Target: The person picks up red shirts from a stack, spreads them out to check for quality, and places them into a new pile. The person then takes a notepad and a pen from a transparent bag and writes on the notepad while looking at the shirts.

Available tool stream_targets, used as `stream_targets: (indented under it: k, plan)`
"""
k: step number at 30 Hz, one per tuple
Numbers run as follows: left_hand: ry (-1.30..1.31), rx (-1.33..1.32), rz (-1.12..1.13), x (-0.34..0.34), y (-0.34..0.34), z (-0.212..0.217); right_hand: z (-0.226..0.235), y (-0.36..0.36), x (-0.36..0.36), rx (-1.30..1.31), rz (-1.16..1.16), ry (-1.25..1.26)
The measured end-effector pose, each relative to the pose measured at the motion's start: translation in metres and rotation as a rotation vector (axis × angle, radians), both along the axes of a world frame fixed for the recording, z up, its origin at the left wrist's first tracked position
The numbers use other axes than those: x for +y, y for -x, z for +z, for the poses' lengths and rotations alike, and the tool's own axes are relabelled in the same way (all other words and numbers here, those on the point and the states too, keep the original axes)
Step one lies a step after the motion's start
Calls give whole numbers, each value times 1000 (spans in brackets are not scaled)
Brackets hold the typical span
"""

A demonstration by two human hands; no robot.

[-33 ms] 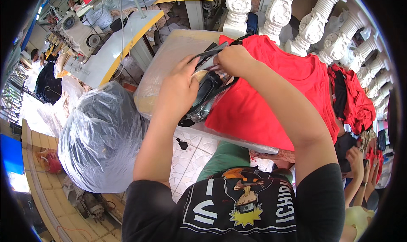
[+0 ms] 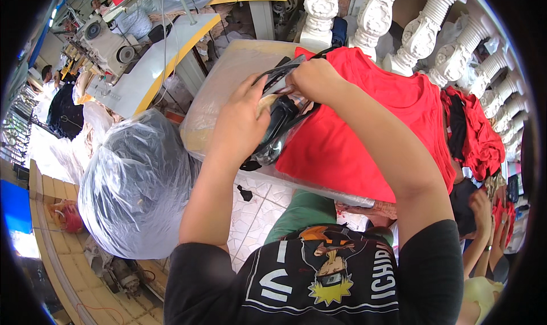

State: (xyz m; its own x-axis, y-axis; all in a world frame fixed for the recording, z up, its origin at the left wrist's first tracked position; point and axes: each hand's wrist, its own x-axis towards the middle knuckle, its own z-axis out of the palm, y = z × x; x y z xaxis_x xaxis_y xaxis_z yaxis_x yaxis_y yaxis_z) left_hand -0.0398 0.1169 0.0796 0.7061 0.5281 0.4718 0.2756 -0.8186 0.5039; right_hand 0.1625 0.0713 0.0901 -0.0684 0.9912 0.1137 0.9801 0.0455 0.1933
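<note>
While both forearms reach up from the lower edge of the head view, the person's two hands meet over a black garment sealed in a clear plastic bag (image 2: pixel 279 125). That bagged garment lies on the near left part of a plastic-covered work table (image 2: pixel 219 91), its right side overlapping a red shirt (image 2: pixel 364 125) spread flat across the table.

The left hand (image 2: pixel 242 123) is curled over the bag's left side, palm down, fingers closed around the glossy plastic. The right hand (image 2: pixel 316 80) is closed at the bag's upper end, pinching its edge between thumb and fingers; exactly how the fingertips sit is hidden by the knuckles.

To the left of the table, on the tiled floor, stands a large clear plastic sack (image 2: pixel 137 182) stuffed full and tied. Beyond it, at upper left, a sewing machine (image 2: pixel 105 43) sits on a white table with a yellow edge (image 2: pixel 165 63). A row of white balusters (image 2: pixel 421 31) curves along the top and right of the view. More red garments (image 2: pixel 484 137) are piled at the right end of the table, and below them another person's arm (image 2: pixel 484 222) shows at the right edge. The wearer's black printed shirt (image 2: pixel 319 279) and green trousers (image 2: pixel 302 211) fill the lower centre.
</note>
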Motion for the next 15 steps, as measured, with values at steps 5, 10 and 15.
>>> stream_targets:
  k: [5, 10, 15]
  plan:
    - [-39, 147, 52, -7, -2, 6, 16, 5, -1, -42, 300, -363]
    - [0, 87, 2, -4, 5, 6, 33, 1, -18, 629, 231, -382]
    - [183, -35, -121, 8, 5, 6, 55, -4, -36, 413, 335, -690]
